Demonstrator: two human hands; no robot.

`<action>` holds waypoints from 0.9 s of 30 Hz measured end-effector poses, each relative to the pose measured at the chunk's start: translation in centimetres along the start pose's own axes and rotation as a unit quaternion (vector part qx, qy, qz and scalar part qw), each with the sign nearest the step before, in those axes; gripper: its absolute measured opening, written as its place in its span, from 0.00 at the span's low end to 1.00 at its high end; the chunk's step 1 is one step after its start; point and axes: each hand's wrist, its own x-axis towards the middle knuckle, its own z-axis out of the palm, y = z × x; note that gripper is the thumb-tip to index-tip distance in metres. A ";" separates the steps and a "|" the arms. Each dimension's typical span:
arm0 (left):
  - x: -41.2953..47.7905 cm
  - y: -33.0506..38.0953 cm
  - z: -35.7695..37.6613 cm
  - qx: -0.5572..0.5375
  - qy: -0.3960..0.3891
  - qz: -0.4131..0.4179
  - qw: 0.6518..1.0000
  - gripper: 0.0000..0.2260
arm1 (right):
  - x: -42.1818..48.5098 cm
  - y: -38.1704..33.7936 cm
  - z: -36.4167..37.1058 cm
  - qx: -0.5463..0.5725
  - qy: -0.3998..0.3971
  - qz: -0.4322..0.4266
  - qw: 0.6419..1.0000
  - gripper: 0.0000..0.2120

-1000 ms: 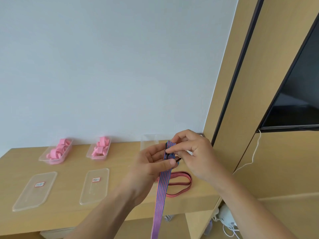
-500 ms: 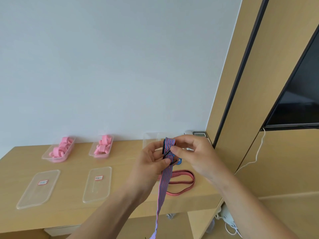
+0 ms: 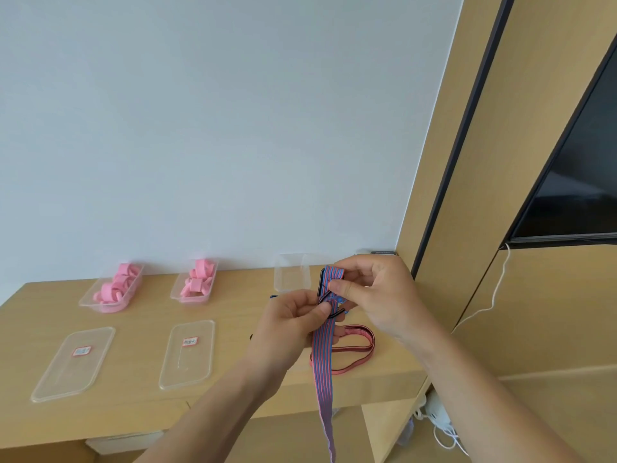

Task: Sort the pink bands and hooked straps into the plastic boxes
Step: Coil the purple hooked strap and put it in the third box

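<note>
Pink bands (image 3: 115, 287) are piled in left box (image 3: 100, 307), clear plastic, at the back-left of the counter (image 3: 143, 329). Left lid (image 3: 73, 362) lies flat nearer the counter's front edge, with a red-bordered label on top, text unreadable. Middle box (image 3: 190, 299) sits further right along the counter's back and holds a second pile of bands (image 3: 197, 279). Middle lid (image 3: 187, 354) lies flat toward the counter's front, with the same kind of label. Empty box (image 3: 290, 279) is at the counter's back, right of centre, clear.

Left hand (image 3: 283, 325) is above the counter's right half, fingers curled, thumb and forefinger pinching striped strap (image 3: 322, 352) at its black hook (image 3: 336, 314). The striped strap is blue and red. Its upper end is folded over, and the rest hangs down past the counter's front edge and out of the bottom of view. Right hand (image 3: 380, 295) is above the counter's right end, thumb and forefinger pinching the strap's folded top, other fingers curled.

Looped strap (image 3: 359, 329), red with dark stripes, lies flat on the counter's right end near the front edge, partly behind the hanging strap. Small dark object (image 3: 384, 252) sits at the counter's back-right corner, too small to identify. Right of the counter is a dark screen (image 3: 577, 195), with a white cable (image 3: 498, 289) hanging below it. White cords (image 3: 440, 426) lie on the floor below the counter's right end.
</note>
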 end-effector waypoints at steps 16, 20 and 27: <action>-0.2 0.4 0.2 -0.005 0.039 -0.039 0.998 0.13 | -0.9 0.5 0.9 -0.039 0.130 -0.099 0.986 0.09; 0.0 0.4 -0.3 -0.030 0.024 -0.071 0.997 0.17 | -1.4 1.1 1.4 -0.060 0.161 -0.154 0.973 0.09; 0.5 0.1 -0.6 -0.083 0.000 -0.073 0.994 0.20 | -2.3 1.8 1.3 -0.123 0.171 -0.259 0.943 0.11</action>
